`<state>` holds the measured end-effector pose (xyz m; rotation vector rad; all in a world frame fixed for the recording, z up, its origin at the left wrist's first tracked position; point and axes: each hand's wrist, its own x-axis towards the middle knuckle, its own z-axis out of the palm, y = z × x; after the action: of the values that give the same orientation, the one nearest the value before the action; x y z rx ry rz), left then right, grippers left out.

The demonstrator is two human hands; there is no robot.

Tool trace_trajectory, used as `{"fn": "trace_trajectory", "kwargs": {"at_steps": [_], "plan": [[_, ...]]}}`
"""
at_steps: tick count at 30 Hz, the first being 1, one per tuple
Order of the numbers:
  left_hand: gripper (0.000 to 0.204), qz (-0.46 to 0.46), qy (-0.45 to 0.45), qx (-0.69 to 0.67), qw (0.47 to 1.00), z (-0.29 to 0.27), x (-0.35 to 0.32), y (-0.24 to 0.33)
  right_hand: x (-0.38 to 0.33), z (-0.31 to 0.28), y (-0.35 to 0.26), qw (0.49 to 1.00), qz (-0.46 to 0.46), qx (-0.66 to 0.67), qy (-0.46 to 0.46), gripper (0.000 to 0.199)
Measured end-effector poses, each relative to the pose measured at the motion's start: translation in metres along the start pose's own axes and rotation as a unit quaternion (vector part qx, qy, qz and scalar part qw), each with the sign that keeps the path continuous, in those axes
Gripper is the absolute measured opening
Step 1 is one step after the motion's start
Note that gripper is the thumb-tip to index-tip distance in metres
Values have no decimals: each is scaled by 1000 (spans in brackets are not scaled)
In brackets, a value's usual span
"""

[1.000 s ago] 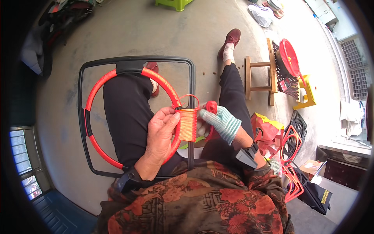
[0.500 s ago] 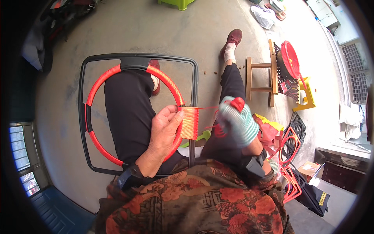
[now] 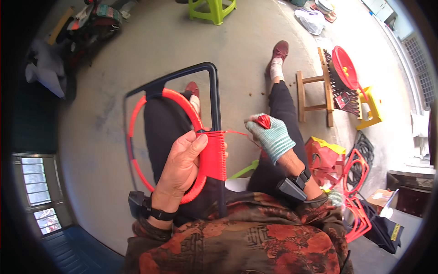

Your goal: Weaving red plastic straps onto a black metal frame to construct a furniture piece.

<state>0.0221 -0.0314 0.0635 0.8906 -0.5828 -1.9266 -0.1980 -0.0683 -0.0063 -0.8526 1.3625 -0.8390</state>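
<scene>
A dark frame (image 3: 216, 98) with rounded corners carries a ring (image 3: 185, 101) wrapped in red cord, tilted above my left leg. My bare left hand (image 3: 185, 155) grips the ring's right side, thumb on the near face and fingertips showing behind the edge. Beside the thumb, a flat band of tightly wound red cord (image 3: 216, 156) bridges the ring and the frame's right bar. From the top of that band a loose strand runs right to my right hand (image 3: 272, 135). In a striped pale green glove, that hand is closed round a bundle of red cord (image 3: 263, 121).
A small wooden stool (image 3: 315, 93) stands to the right, near a red basket (image 3: 344, 67) and a yellow stool (image 3: 372, 108). By my right arm are a red bag (image 3: 325, 157) and several red-wrapped frames (image 3: 355, 171). A green stool (image 3: 213, 10) is at the far side.
My left hand has turned and tilted the frame, its left side swinging away and its cord band now facing differently. My right hand has risen slightly and blurs less, still holding the cord bundle.
</scene>
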Motion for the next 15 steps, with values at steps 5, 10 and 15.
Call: {"fn": "trace_trajectory", "kwargs": {"at_steps": [5,10,15], "plan": [[46,54,58,39,996,4,-35,33,-14,63,-54,964,-257,-66,-34,16],[50,111,30,-4,993,-13,-61,43,-44,102,-75,907,-388,-72,-146,23],[53,111,28,-8,993,-19,-73,39,-49,123,-66,863,-472,-82,-162,28]]}}
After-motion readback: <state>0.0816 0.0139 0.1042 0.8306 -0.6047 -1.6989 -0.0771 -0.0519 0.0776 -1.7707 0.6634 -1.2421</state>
